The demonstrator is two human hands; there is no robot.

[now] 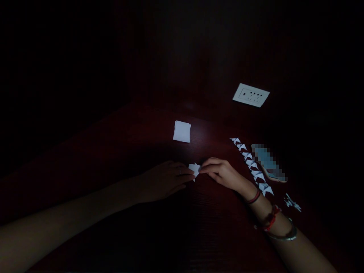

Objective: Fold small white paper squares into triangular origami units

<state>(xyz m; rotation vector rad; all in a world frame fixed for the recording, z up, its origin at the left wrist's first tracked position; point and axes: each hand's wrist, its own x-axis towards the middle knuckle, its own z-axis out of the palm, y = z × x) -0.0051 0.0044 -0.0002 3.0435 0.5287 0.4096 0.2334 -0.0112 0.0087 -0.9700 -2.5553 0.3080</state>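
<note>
A small piece of folded white paper (194,170) lies on the dark red table between my two hands, with pointed corners at its top and bottom. My left hand (167,178) reaches in from the left, palm down, and its fingertips hold the paper's left side. On the opposite side, my right hand (222,171) grips the paper's right edge with its fingertips pressed together. Just beyond sits a stack of white square paper sheets (182,131). To the right runs a slanting row of several folded paper pieces (251,163).
A phone (269,163) with a blurred-out screen lies right of the folded row. Nearer me is a small heap of thin white bits (292,203). A white power socket (251,94) is set in the wall behind the dark red table (210,220). The surroundings are very dark.
</note>
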